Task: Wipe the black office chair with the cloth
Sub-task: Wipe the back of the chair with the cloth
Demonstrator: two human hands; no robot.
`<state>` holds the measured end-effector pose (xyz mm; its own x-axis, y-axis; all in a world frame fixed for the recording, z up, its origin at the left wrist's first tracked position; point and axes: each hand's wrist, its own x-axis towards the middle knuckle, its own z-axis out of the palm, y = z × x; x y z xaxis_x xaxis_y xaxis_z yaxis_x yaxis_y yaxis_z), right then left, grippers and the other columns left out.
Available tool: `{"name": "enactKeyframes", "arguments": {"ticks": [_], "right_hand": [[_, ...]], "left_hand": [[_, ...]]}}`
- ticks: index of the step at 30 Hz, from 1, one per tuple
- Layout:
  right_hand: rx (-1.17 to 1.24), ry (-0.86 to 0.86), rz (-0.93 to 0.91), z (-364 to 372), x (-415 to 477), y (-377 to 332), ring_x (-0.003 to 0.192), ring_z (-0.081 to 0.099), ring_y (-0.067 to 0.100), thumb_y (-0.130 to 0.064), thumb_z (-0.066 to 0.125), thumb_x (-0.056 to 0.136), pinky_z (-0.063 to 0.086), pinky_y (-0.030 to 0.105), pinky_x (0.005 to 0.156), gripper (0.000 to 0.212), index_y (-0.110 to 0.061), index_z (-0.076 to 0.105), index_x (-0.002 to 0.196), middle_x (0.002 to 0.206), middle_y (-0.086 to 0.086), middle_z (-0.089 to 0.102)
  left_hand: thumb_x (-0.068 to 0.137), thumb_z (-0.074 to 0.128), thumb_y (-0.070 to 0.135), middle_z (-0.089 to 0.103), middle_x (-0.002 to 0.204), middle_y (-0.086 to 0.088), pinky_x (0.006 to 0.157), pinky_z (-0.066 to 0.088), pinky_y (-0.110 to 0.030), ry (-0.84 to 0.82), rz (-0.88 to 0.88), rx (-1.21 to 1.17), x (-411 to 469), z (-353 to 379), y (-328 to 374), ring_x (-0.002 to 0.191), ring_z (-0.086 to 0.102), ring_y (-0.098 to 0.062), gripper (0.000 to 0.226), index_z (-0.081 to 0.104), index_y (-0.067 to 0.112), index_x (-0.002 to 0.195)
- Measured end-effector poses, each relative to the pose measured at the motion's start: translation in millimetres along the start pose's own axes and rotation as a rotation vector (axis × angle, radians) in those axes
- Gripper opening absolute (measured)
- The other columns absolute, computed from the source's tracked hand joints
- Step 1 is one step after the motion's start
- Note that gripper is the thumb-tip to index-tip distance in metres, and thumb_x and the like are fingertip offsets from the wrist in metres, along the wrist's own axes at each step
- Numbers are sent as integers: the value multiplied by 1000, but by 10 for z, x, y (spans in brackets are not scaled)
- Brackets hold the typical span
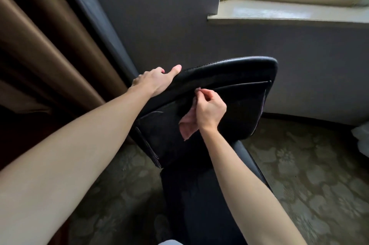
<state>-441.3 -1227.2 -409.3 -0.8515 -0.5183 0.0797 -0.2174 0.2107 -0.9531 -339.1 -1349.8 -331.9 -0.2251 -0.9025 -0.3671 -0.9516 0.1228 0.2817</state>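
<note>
**Hands on the chair back, cloth pinched against it**

Head view: both bare arms reach forward to the black office chair point(235, 93), whose backrest tilts across the middle of the view, top edge uppermost. The left hand point(153, 82) lies over the backrest's upper left corner, palm down, thumb stretched along the top edge and fingers curled over the far side, gripping the chair. Just right of and below it, the right hand point(209, 110) is closed around the cloth point(187, 125), a small pale pink piece. Thumb and forefinger pinch one end of it against the back panel close to a horizontal seam, and the rest hangs down from under the palm beside the wrist. Below the hands the chair's dark lower part runs down toward the bottom edge. Under everything is a patterned carpet point(299, 175). Beyond the left hand hangs a brown curtain point(46, 45); above and right of the right hand, a windowsill point(289, 13) juts from a grey wall point(159, 15).
</note>
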Motion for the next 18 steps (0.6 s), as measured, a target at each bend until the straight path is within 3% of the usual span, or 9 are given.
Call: {"name": "enactKeyframes", "arguments": {"ticks": [3,8,13,18], "right_hand": [[-24,199,116,-290,467,105,86,70,18,-33,69,84,52,35,86,19,-18,78,90,87,1,76],[-1,297,203,-268,622,94,91,69,25,-30,66,86,50,36,91,20,-15,78,94,91,6,76],[1,106,66,214,-14,-65,90,67,21,-16,67,86,45,25,88,12,-13,77,92,91,5,74],[25,-11,61,142,-65,-66,85,67,11,-21,68,88,50,24,84,10,-16,77,89,88,-2,73]], "left_hand": [[78,13,92,51,146,-8,109,32,-50,-2,1,3,0,1,19,134,45,-36,94,43,35,147],[82,11,88,53,143,-8,107,31,-48,13,11,40,6,2,81,132,46,-35,90,46,34,145],[80,10,88,56,140,-11,110,31,-52,20,7,66,85,13,77,130,47,-37,92,52,31,140],[84,16,87,54,143,-9,106,33,-46,7,29,23,48,-13,66,131,47,-35,89,46,30,145]]}}
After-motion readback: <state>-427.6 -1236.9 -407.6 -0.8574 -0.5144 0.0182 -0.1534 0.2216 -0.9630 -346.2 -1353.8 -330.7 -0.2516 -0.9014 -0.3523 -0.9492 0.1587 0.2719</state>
